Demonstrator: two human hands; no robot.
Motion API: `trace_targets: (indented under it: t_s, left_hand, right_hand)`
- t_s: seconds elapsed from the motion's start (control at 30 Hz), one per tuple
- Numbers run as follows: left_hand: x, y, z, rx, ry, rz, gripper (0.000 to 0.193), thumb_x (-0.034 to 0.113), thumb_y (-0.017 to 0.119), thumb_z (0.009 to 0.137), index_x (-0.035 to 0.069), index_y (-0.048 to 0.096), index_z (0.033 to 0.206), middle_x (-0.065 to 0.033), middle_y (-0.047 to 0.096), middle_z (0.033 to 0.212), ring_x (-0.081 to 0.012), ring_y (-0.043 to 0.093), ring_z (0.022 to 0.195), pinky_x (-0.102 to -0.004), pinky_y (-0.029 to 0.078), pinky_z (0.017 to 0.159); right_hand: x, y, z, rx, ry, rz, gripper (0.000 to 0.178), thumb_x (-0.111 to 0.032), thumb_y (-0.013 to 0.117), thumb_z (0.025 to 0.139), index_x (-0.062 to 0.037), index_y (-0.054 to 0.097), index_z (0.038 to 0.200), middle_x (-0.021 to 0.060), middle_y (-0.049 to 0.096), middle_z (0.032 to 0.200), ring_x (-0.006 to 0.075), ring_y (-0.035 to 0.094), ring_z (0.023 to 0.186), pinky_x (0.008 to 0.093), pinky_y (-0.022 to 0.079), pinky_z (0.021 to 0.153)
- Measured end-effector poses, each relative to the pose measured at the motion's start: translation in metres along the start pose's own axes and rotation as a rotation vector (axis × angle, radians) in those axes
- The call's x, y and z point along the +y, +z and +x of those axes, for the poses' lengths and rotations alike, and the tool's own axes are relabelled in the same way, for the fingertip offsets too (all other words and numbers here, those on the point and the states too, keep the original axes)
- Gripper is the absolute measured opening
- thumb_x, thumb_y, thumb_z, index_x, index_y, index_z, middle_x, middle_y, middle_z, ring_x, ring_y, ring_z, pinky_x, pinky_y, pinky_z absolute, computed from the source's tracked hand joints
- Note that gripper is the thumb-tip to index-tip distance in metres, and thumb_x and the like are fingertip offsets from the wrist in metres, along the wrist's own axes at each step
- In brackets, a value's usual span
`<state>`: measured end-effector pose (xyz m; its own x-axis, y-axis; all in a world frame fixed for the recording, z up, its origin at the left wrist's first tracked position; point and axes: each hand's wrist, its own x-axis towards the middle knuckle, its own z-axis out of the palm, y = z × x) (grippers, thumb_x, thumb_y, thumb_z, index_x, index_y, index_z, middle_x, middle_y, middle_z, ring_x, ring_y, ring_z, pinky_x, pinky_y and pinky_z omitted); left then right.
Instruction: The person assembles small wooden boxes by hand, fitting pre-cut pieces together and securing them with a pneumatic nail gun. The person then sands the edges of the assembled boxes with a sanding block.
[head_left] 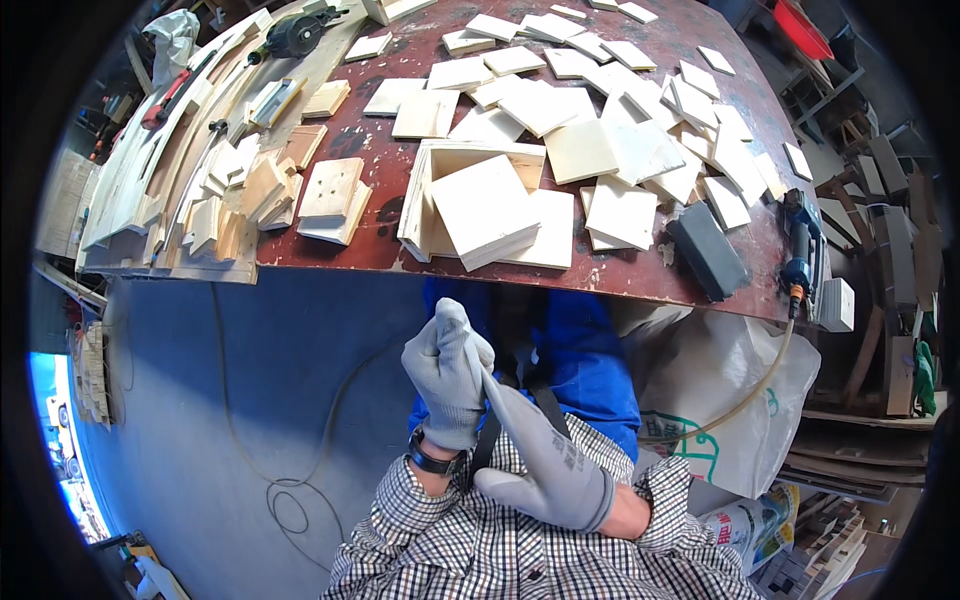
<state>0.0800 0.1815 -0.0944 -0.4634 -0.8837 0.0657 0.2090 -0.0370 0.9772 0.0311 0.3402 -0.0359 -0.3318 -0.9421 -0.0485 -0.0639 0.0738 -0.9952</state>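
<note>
In front of my body, near the table's front edge, my left hand [446,385] wears a grey-white work glove and has a dark watch [432,457] at its wrist. Its fingers are closed round the finger end of the right work glove [525,425], which is drawn out long and narrow. My right hand [555,475] is inside that glove, stretched out with the thumb apart, holding nothing that I can see. Its fingertips are hidden by the left hand. Beyond them, an open wooden box [412,205] sits on the dark red table [375,245], with a square wooden panel [485,213] leaning on it.
Many loose wooden squares [540,105] are scattered across the table. A dark grey block [707,252] and an air tool with a hose [798,240] lie at the right. Wood offcuts [330,195] and a circular saw [295,35] are at the left. A white sack [745,400] stands below.
</note>
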Motion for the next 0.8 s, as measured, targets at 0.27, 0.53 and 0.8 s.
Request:
trace_targets:
  t_s: [0.27, 0.53, 0.8]
  left_hand:
    - [0.011, 0.018, -0.006, -0.088, 0.186, 0.160, 0.062, 0.049, 0.050, 0.114, 0.004, 0.055, 0.072, -0.0016, 0.052, 0.055, -0.0087, 0.054, 0.047, -0.0256, 0.039, 0.046]
    - [0.029, -0.061, 0.061, 0.372, 0.094, 0.315, 0.051, 0.035, 0.060, 0.112, 0.007, 0.059, 0.070, 0.0040, 0.052, 0.056, -0.0060, 0.046, 0.052, -0.0265, 0.034, 0.052]
    - [0.118, -0.130, 0.044, -0.253, 0.442, 0.602, 0.049, 0.036, 0.070, 0.107, -0.004, 0.071, 0.078, -0.0042, 0.067, 0.069, -0.0113, 0.055, 0.061, -0.0260, 0.040, 0.057]
  right_hand:
    - [0.006, -0.015, -0.038, -0.071, 0.141, -0.080, 0.073, -0.035, 0.049, 0.113, 0.0084, 0.024, 0.166, 0.0299, 0.038, 0.166, 0.0359, 0.038, 0.156, 0.0427, 0.034, 0.126]
    - [-0.017, -0.073, -0.112, -0.259, 0.062, -0.329, 0.045, -0.014, 0.075, 0.099, -0.0039, 0.066, 0.142, 0.0133, 0.073, 0.128, 0.0261, 0.072, 0.114, 0.0382, 0.058, 0.097]
    - [-0.081, -0.118, -0.054, 0.084, -0.729, -0.009, 0.026, -0.024, 0.083, 0.092, -0.0031, 0.083, 0.107, 0.0125, 0.076, 0.089, 0.0192, 0.071, 0.081, 0.0306, 0.056, 0.070]
